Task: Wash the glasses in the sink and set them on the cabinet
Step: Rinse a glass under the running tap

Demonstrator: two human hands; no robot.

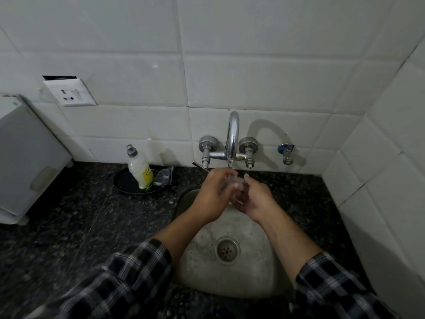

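Plaid sleeves, nearest, sit pushed up the forearms, likely to stay dry. At far left a white box stands on the speckled dark counter, with a wall socket above. A soap bottle leans in a black dish, handy to the steel sink. Left hand and right hand both curl round a blurred clear glass just under the tap, presumably for rinsing. White tiles back it all.

A soap bottle leans in a black dish at far left, below a wall socket; a blue-handled valve sits far right.
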